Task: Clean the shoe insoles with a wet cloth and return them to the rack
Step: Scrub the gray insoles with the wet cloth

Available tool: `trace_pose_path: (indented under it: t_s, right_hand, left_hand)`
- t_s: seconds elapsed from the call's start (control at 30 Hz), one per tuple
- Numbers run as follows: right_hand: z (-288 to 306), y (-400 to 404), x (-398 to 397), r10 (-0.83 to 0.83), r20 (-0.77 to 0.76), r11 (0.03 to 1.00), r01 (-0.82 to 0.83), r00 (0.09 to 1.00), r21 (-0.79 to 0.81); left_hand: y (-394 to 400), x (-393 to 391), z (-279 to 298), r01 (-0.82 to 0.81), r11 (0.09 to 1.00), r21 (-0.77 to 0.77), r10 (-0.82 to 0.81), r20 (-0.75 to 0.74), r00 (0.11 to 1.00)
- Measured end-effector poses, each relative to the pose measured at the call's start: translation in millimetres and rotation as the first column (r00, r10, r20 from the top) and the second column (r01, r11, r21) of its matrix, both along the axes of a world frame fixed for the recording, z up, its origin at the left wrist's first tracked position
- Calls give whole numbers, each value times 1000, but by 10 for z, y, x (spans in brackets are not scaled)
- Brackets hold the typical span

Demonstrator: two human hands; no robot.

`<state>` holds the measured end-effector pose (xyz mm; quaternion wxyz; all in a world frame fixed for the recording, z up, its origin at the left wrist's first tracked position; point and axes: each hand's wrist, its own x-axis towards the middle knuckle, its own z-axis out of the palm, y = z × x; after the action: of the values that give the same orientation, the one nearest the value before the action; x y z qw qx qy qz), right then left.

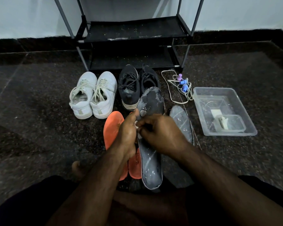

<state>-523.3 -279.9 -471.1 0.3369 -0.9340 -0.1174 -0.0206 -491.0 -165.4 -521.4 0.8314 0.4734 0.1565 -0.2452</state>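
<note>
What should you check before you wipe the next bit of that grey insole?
1. Grey insole held steady: ok, the left hand grips its edge.
2. Cloth in hand: ok, the right hand pinches a small white cloth against the insole, though most of it is hidden.
3. Cloth still wet: cannot tell.
4. Water within reach: ok, the clear tub sits on the floor to the right.
5. Insole clean enough: not ok, white marks show all along it.
6. Other insoles waiting: ok, a second grey insole and two orange insoles lie on the floor.
</note>
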Motion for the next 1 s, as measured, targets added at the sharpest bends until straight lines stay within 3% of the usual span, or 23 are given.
trace_pose_path:
  t_s: [0.07,0.13,0.23,0.3,0.43,0.53,0.63,0.87,1.0]
  right_hand:
    - [45,-76,38,-81,-23,992,83,996,99]
    - [61,-110,82,-175,33,981,172,984,94]
    - [19,-22,46,-103,35,995,102,994,15]
    - [10,-14,4,-39,-26,998,40,999,46]
    - [82,-236,81,-99,-80,908,123,992,402]
    - [55,-351,201,-197,-60,846,201,979,494]
    - [46,-370,237,-270,6,860,238,963,451]
    - [-33,-183,266,-223,172,971,203,959,128]
    - [-49,-92,178,-169,193,983,150,967,106]
  left_hand:
    - [-12,-9,29,-6,1000,9,6,-8,1000]
    - [-22,-27,48,-21,1000,7,21,-2,1000]
    - [-9,-21,16,-14,1000,15,15,-17,1000]
    - [-4,-22,35,-17,1000,-15,17,-20,1000]
    - [-16,-59,121,-5,998,-56,6,10,1000]
    - [-36,-73,131,1,998,-61,1,23,1000]
    - [-42,-73,126,7,999,-37,-6,28,1000]
    - [-70,-111,164,36,998,-56,-35,14,999]
    - [-73,-98,157,29,999,-30,-29,0,1000]
